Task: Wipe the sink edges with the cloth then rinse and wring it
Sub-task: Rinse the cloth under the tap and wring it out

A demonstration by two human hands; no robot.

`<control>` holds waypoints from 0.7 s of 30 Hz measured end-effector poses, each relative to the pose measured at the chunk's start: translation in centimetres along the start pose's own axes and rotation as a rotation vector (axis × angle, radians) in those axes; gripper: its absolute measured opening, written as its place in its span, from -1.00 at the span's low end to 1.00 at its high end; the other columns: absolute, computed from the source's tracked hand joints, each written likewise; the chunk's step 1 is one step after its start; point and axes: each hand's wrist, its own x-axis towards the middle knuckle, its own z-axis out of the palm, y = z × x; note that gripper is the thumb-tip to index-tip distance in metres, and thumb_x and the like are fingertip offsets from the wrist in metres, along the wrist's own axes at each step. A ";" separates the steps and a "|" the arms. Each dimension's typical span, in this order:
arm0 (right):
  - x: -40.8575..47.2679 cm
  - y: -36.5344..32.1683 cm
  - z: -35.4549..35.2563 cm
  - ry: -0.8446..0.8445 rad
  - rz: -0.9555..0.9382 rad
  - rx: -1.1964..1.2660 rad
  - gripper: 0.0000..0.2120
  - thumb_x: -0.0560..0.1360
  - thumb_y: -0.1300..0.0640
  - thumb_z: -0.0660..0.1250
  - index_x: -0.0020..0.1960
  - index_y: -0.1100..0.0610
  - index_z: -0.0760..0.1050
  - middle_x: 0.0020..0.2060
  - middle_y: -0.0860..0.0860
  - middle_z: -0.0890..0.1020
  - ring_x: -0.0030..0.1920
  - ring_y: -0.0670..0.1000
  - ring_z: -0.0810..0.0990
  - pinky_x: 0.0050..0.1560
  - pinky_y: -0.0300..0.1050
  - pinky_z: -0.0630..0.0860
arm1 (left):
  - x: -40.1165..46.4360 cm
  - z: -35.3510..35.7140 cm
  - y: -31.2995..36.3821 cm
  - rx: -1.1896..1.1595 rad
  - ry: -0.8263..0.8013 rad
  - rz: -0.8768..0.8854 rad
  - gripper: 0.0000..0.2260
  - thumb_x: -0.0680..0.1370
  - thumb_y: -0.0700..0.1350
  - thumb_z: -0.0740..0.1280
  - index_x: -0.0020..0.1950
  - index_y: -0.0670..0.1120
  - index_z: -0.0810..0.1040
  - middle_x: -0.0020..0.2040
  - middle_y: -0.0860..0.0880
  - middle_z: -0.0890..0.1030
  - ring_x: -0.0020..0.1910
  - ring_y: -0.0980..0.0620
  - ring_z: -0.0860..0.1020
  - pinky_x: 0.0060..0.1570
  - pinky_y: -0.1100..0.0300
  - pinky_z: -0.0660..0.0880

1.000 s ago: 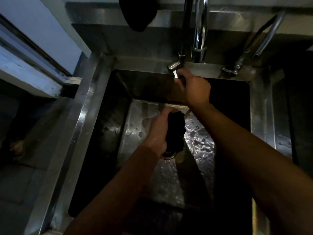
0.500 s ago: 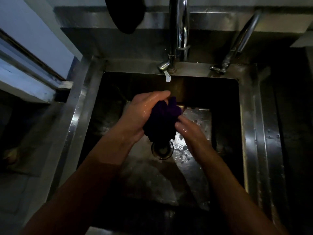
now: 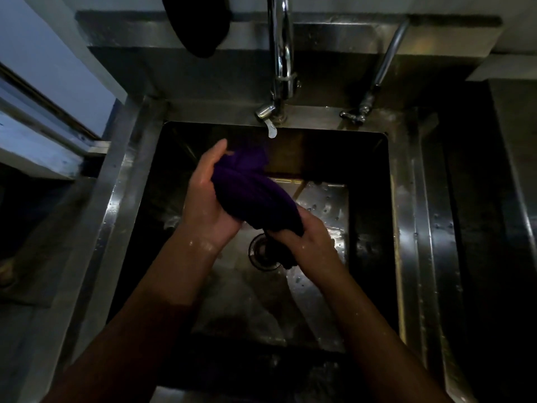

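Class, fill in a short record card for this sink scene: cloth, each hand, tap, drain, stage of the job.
cloth: purple cloth, bunched into a roll, held above the basin
left hand: left hand wrapped round the cloth's upper end
right hand: right hand has its grip on the lower end
tap: faucet, no stream visible
drain: drain below the cloth
stage: looks like wringing

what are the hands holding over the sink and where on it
Both hold the rolled dark purple terry cloth. The left hand grips its upper end, nearer the tap; the right hand grips its lower end, above the drain.
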 end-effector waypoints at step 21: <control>0.3 -7.2 -3.8 -0.050 -0.194 0.203 -0.69 0.58 0.26 0.33 -0.33 0.10 0.51 -0.49 -0.14 0.53 -0.43 -0.21 0.52 -0.38 -0.36 0.40 | 1.7 -6.3 -5.8 0.565 0.138 -0.082 -0.74 0.60 -0.06 0.27 0.16 -0.20 0.58 0.05 -0.19 0.67 0.05 -0.22 0.61 0.00 0.01 0.58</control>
